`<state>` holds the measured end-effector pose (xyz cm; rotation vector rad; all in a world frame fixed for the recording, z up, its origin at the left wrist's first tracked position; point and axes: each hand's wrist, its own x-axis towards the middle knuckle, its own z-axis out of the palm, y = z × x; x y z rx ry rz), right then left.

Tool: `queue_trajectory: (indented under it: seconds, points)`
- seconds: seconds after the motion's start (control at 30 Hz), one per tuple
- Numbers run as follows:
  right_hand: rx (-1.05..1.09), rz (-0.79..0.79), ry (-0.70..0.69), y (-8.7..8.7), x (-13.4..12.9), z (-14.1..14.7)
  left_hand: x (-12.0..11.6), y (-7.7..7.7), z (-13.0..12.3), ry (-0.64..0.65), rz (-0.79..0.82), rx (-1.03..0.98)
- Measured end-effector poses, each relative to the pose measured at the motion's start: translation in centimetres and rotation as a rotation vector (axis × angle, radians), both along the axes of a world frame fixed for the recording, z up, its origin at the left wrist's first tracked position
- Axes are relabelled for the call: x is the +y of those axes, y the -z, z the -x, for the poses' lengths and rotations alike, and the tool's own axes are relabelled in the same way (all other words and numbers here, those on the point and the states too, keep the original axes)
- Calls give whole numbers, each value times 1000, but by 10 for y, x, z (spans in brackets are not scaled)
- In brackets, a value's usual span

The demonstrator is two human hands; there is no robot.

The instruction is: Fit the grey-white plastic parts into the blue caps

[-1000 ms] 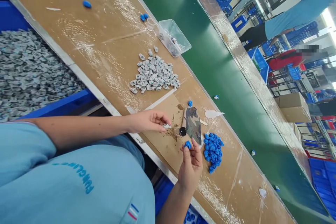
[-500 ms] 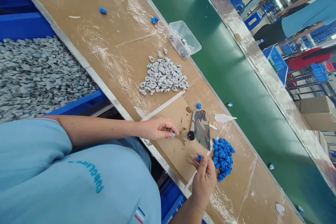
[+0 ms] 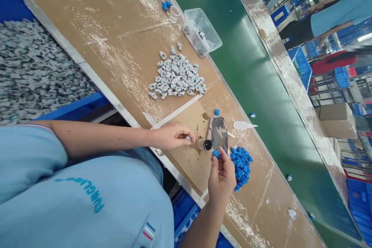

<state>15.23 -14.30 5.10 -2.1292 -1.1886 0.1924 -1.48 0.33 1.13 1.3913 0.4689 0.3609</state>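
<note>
My left hand (image 3: 173, 136) is closed over the brown board (image 3: 186, 162), with a small grey piece (image 3: 188, 138) pinched at its fingertips. My right hand (image 3: 222, 174) is raised, thumb and fingers pinching a small blue piece (image 3: 216, 154). Between the hands stands a small clear jar with a round black top (image 3: 207, 145); I cannot tell whether that is a lid or dark contents. Behind it lies a camouflage-patterned flat item (image 3: 218, 133). A pile of blue pieces (image 3: 241, 166) is beside my right hand, and a heap of grey pieces (image 3: 178, 75) lies beyond my left.
A clear plastic tub (image 3: 202, 33) with small parts stands at the edge of the green belt (image 3: 244, 46). A blue crate (image 3: 72, 107) full of grey pieces is at the left. White spatula-like strip (image 3: 244, 125) lies near the blue pile. Across the belt, people work by cartons (image 3: 334, 118).
My right hand has turned and moved up towards the jar with the blue piece. My left hand still pinches the grey piece near the jar. The whole view has shifted slightly.
</note>
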Motion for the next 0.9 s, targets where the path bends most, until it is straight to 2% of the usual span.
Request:
queue_trajectory:
  seconds: [0.07, 0.13, 0.23, 0.33, 0.47, 0.6, 0.7, 0.77, 0.9]
  points:
    - [-38, 30, 28, 1, 3, 1, 0, -1, -1, -12, -57, 10]
    - [-123, 45, 30, 2, 6, 0, 0, 1, -1, -12, -17, 27]
    - [-261, 25, -27, 4, 10, -3, -3, 4, -2, -36, 85, 13]
    - [-328, 18, -82, 4, 13, -6, -3, 4, -2, -75, 50, -25]
    - [-389, -14, -169, 0, 15, -4, -2, 1, -2, -7, 86, -40]
    - [-449, -38, -218, -5, 15, -2, -3, -1, -5, -25, 145, -47]
    - [-402, -29, -210, -4, 13, -2, -3, -2, -8, -16, 128, -27]
    - [-314, -16, -146, -2, 12, -2, -3, -2, -10, -5, 148, -8]
    - [92, -83, 52, 2, 8, 7, -5, 2, -12, -10, 241, -33]
